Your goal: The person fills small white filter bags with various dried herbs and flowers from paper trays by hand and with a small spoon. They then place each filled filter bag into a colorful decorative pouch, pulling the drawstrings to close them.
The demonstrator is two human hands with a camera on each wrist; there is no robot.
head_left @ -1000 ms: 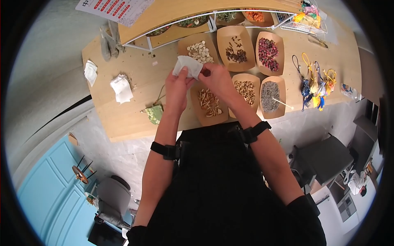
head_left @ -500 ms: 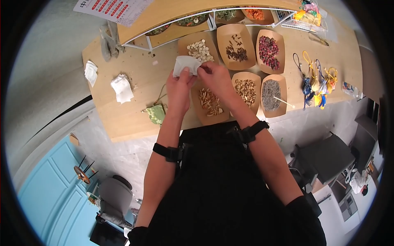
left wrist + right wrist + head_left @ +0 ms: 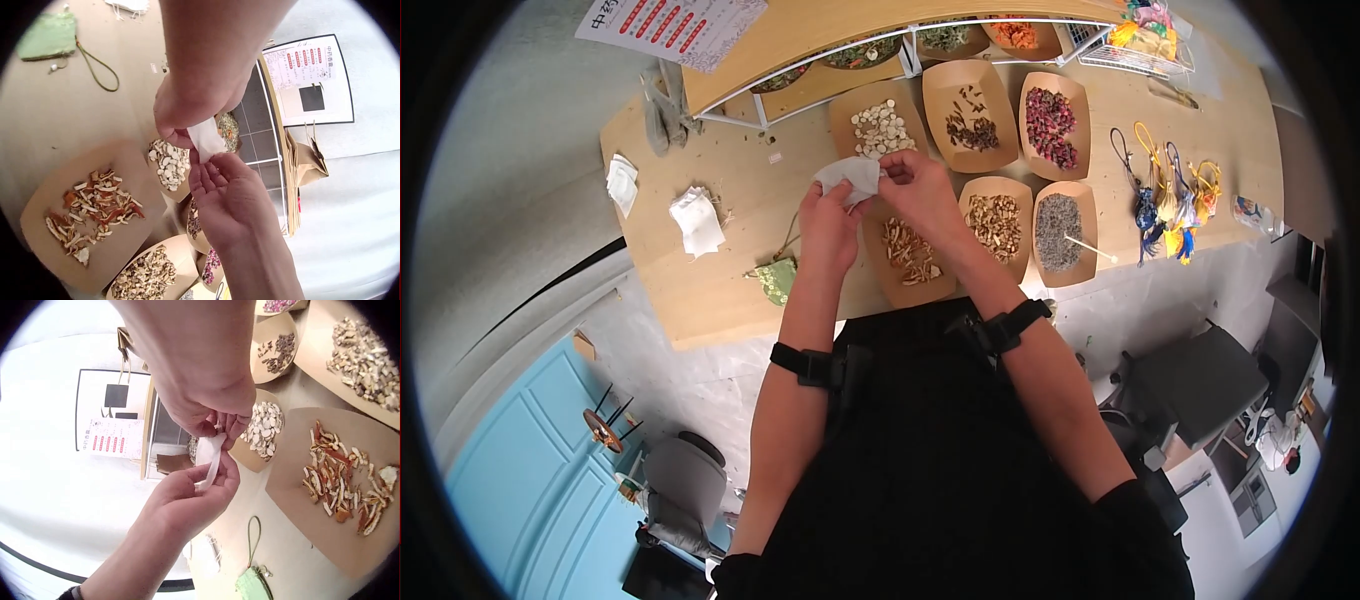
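Observation:
A small white pouch of thin, paper-like cloth (image 3: 852,178) is held up over the trays between both hands. My left hand (image 3: 830,228) pinches it at its left side, thumb on top. At its right end, the fingertips of my right hand (image 3: 924,200) pinch a corner. The right wrist view shows the pouch (image 3: 214,459) narrow and edge-on, partly hidden by the fingers. Its inside does not show. Just below the hands are a tray of dried peel strips (image 3: 908,252) and, beyond them, a tray of pale round slices (image 3: 882,128).
More card trays hold chopped roots (image 3: 996,226), dark cloves (image 3: 974,132), rosebuds (image 3: 1052,128) and grey buds with a small stick (image 3: 1060,232). White pouches (image 3: 697,222) are stacked left, near a green drawstring bag (image 3: 776,281). Tasselled cords (image 3: 1165,205) lie right; a shelf (image 3: 800,75) stands behind.
Both hands and the pouch have come slightly lower and nearer the body. The pouch has tilted and looks narrower; both hands keep their pinch on it.

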